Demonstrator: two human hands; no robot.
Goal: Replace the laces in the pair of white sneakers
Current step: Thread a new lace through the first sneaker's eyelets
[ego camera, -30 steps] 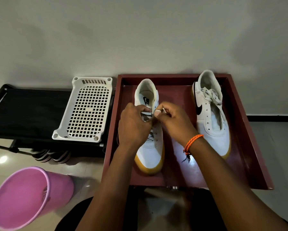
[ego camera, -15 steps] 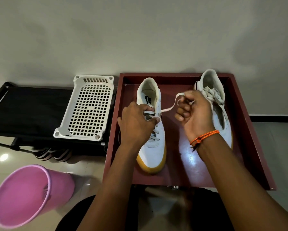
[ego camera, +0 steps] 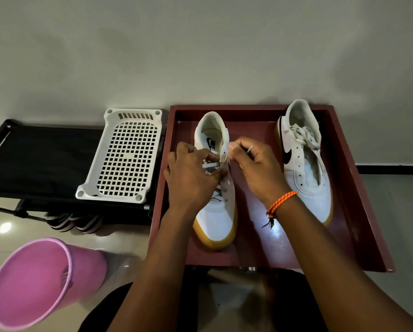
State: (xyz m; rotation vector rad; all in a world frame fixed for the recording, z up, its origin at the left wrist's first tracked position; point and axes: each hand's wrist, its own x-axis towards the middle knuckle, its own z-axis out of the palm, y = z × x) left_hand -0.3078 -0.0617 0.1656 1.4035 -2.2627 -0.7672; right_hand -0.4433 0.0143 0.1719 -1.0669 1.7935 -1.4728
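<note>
**Both hands at the top eyelets of the left sneaker**

Two white sneakers with yellow soles stand in a dark red tray (ego camera: 358, 212), toes toward the person. The left sneaker (ego camera: 216, 216) is partly laced — a grey lace (ego camera: 210, 164) crosses its upper eyelets. The left hand (ego camera: 191, 178) lies over the shoe's tongue, fingers curled and pinching the lace where it crosses. The right hand (ego camera: 255, 168), with an orange band (ego camera: 280, 201) on its wrist, is just beside the shoe's right eyelet flap, thumb and finger pinching the lace end, whose pale tip (ego camera: 249, 149) sticks up above the fingers. The right sneaker (ego camera: 306, 173) stands well apart at the tray's right side, a loose white lace bunched near its collar, its lower eyelets bare.

Left of the tray a white perforated basket (ego camera: 126, 156) rests on a black rack (ego camera: 33, 159) — striped sandals (ego camera: 73, 221) under it. A pink bucket (ego camera: 40, 281) lies tilted on the tiled floor.
</note>
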